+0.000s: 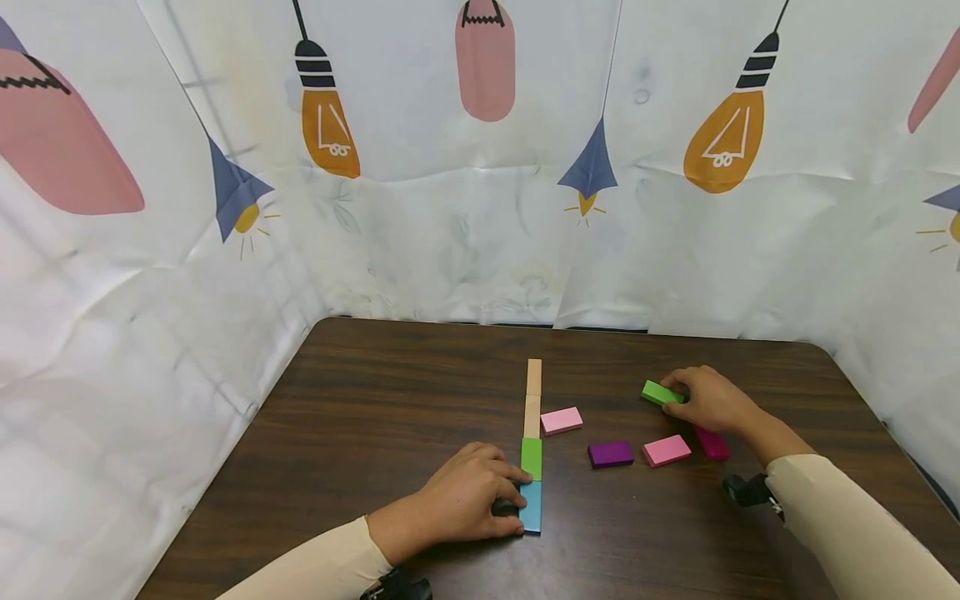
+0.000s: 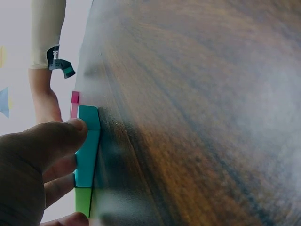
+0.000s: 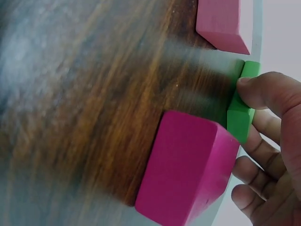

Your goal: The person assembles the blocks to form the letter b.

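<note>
In the head view, a straight row of blocks runs away from me along the table: a blue block point(image 1: 532, 515) nearest, a green block point(image 1: 532, 459) behind it, then two plain wooden blocks point(image 1: 533, 377). My left hand point(image 1: 467, 492) rests along the left side of the row, its fingertips at the blue and green blocks. In the left wrist view the thumb touches the blue block point(image 2: 87, 162). Over to the right, my right hand point(image 1: 712, 398) pinches another green block point(image 1: 658, 392) between thumb and fingers. A magenta block point(image 3: 178, 165) lies close to that hand, partly covered by it in the head view.
Right of the row lie a light pink block point(image 1: 562, 421), a purple block point(image 1: 611, 454) and a pink block point(image 1: 667, 451). The dark wooden table point(image 1: 360, 400) ends at a white printed curtain point(image 1: 427, 242) at the back and left.
</note>
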Demonstrator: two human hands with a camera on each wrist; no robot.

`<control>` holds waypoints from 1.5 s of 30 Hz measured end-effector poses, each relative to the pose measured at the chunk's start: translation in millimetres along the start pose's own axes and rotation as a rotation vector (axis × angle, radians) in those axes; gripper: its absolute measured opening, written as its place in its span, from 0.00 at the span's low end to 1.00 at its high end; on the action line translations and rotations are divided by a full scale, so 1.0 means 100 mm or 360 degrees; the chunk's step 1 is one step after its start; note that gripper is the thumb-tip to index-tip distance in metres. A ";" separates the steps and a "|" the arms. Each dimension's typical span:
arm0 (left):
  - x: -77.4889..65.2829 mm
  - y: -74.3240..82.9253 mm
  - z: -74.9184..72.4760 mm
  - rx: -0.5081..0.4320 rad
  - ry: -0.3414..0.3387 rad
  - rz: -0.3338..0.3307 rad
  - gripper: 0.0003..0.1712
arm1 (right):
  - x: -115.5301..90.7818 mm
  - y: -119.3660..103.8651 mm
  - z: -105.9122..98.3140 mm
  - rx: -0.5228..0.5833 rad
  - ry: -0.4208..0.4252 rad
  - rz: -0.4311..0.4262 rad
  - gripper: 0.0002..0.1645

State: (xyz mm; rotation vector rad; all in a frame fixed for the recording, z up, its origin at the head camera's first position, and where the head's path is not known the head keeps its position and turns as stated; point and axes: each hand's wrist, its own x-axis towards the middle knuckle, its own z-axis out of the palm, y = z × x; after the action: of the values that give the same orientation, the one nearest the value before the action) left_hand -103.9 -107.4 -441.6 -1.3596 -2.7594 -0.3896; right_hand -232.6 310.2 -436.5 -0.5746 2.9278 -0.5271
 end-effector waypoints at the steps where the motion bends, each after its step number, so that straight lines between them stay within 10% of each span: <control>1: 0.00 0.00 0.00 0.0001 0.0000 0.0001 0.13 | 0.00 0.00 0.00 -0.0001 0.0007 0.0001 0.23; 45: 0.00 -0.01 0.01 0.0021 0.0011 0.0005 0.13 | -0.02 -0.75 0.23 -0.0082 0.0043 -0.0236 0.17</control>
State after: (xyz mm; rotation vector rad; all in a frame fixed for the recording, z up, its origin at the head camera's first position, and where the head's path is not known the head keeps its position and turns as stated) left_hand -104.2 -107.9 -443.1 -1.3567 -2.7489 -0.3744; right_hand -200.5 238.9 -431.5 -0.8018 2.9470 -0.4796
